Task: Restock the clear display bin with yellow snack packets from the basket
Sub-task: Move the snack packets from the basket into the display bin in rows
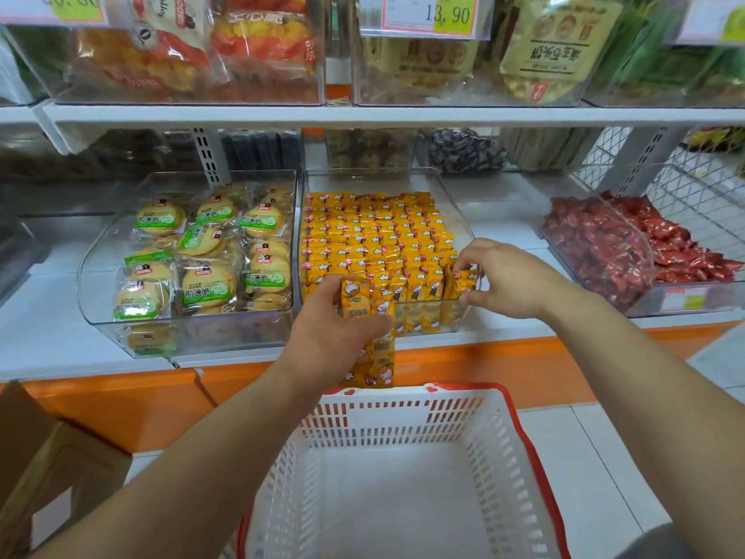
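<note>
The left hand [330,336] clutches a yellow packet bundle [373,357]; the right hand [508,280] pinches one packet [463,281] at the clear bin [457,223] front corner. Light, slippery foil, probably: grip the flat faces.

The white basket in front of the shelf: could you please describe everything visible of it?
The basket looks like white plastic, with slotted walls, a solid bottom and a red rim. It stands upright below the orange shelf base, its visible inside empty, its near end out of frame.
</note>
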Available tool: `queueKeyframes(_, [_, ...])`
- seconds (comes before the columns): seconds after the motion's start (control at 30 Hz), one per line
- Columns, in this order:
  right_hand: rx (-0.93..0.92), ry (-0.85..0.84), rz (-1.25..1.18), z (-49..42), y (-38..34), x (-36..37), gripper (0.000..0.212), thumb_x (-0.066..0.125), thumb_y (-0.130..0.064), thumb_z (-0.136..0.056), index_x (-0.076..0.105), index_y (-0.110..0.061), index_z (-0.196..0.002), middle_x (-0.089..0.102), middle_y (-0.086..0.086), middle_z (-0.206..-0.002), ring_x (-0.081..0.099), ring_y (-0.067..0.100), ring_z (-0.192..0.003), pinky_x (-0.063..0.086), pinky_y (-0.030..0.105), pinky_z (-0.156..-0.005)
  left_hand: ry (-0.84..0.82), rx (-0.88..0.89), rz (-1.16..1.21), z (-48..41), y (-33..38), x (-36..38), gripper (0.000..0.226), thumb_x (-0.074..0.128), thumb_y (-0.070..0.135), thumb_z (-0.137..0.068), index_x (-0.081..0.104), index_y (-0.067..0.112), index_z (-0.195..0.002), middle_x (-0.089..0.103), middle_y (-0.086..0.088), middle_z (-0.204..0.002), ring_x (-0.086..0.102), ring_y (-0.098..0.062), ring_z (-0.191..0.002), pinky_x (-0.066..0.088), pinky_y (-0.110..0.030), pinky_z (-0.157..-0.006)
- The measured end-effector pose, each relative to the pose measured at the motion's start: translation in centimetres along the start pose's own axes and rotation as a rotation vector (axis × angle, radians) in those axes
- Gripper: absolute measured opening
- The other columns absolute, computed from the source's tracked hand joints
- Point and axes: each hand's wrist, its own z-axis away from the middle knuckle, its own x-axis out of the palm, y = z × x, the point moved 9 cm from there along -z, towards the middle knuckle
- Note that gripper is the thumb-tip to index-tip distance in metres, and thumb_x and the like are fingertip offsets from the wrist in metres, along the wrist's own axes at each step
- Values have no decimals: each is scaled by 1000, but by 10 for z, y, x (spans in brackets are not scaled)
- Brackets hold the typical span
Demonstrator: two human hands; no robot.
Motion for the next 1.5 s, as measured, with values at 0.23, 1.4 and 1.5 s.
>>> queueKeyframes(0.23, [36,2,53,2,0,0,44,75,-36,-86,58,-24,-125,52,-6,-132,57,21,-108,49,41,-89,-2,-11,-4,-3,-4,-1,33,81,18,-84,64,30,-110,77,8,-94,76,-16,-83,65,-41,-72])
queueKeyframes(1.4, [-34,89,-41,-3,2,-15,20,67,-43,-90,73,-32,-105,56,-13,-117,51,7,-91,48,36,-83,-22,20,-62,-9,-6,7,37,82,17,-84,61,33,-111,77,12,-88,76,-10,-79,63,-29,-64])
queueKeyframes(1.5, [-34,120,-129,-3,3,-19,7,74,-34,-86,67,-37,-87,60,-14,-106,58,9,-77,51,38,-80,-22,68,-64,-10,8,13,39,81,14,-85,62,30,-114,76,8,-85,73,-7,-70,55,-17,-54])
